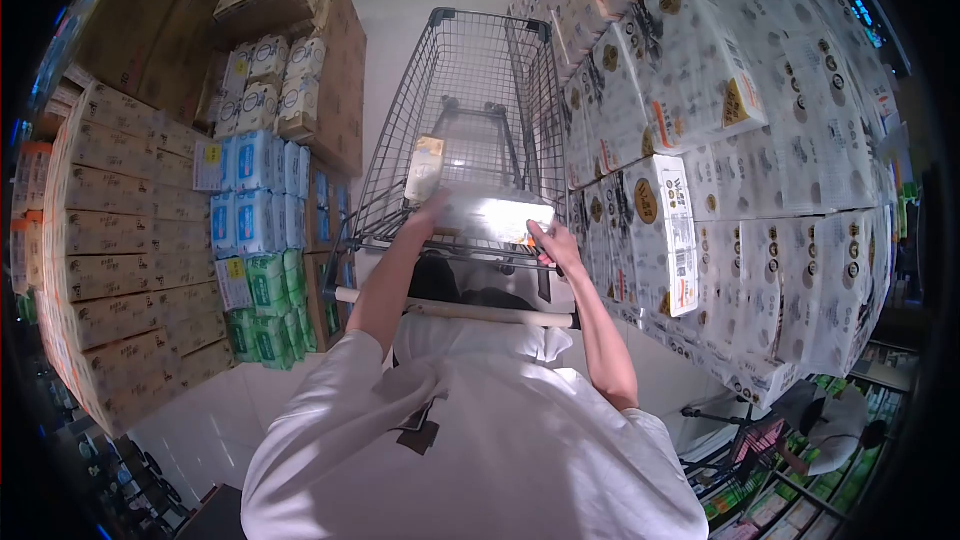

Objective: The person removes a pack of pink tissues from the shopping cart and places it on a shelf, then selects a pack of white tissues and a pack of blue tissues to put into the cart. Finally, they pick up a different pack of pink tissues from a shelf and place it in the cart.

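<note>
A shiny white package (495,218) is held level over the near end of a wire shopping cart (440,70). My left hand (430,212) is at the package's left end, blurred, with its fingers hard to make out. At the right end, my right hand (555,242) grips the package, thumb on top. A small beige pack (425,168) sits inside the cart on the left, just beyond my left hand. The cart's handle bar (450,311) runs close in front of my white shirt.
Stacked beige cartons (130,240), blue packs (258,162) and green packs (265,285) line the left side. Tall stacks of white wrapped packages (770,170) rise on the right. A person (838,430) is at the lower right, near another cart (750,445).
</note>
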A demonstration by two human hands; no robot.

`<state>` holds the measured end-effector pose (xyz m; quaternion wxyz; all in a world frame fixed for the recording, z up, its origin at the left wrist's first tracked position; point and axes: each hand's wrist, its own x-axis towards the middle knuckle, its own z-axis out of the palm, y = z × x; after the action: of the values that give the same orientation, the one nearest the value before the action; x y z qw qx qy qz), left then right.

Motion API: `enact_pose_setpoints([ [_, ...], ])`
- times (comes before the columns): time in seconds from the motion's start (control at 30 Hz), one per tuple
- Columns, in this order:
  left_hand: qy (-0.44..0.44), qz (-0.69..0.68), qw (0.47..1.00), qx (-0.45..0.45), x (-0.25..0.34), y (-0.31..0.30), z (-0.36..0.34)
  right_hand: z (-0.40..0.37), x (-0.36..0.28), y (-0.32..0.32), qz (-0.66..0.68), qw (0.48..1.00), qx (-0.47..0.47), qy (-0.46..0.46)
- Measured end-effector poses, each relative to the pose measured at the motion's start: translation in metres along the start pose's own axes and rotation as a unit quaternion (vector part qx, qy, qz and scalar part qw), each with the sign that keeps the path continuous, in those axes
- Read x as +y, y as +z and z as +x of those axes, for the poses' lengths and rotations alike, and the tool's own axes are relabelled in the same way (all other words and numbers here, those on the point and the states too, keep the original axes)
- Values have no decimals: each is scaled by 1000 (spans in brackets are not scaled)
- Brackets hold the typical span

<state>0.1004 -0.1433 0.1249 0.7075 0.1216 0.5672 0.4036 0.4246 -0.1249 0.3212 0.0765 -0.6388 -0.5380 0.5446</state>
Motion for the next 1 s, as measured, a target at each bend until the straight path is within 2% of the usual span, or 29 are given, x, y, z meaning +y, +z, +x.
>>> enact_pose_setpoints([
  [0.03,5,23,1000,11,1,0,0,6,1,1,-26,1000,-7,9],
  [0.1,48,154,987,-8,-2,-2,5,17,4,5,-78,996,-19,28],
  [0.2,68,374,923,-60,-29,-22,42,39,12,15,-130,988,-79,35],
  [0.27,57,469,878,-80,-63,-38,85,38,11,30,-269,963,-24,4],
  [0.3,50,491,867,-74,-78,-47,109,37,9,34,-337,941,5,-14],
  [0.37,31,446,894,-46,-77,-51,115,38,6,31,-290,957,-8,3],
  [0.43,2,304,953,-7,-65,-41,81,38,12,28,-291,957,-2,3],
  [0.53,-50,354,934,26,14,7,-18,33,11,23,-300,953,-11,-24],
  [0.63,38,411,911,-21,88,25,-96,19,-4,7,-345,937,-46,-34],
  [0.7,140,348,927,14,103,17,-123,7,-4,-2,-358,930,-1,-87],
  [0.73,205,364,908,13,112,8,-136,-3,-2,-4,-363,925,21,-109],
  [0.8,222,437,868,76,145,19,-198,-31,-11,-14,-312,938,50,-141],
  [0.87,281,581,745,169,139,-3,-217,-55,-13,-21,-256,945,72,-188],
  [0.93,286,657,660,225,121,-11,-235,-49,18,3,-235,930,138,-246],
  [0.97,288,663,659,206,93,-39,-224,-45,28,13,-225,919,170,-275],
  [1.0,289,669,659,188,88,-35,-226,-49,25,17,-200,922,195,-268],
])
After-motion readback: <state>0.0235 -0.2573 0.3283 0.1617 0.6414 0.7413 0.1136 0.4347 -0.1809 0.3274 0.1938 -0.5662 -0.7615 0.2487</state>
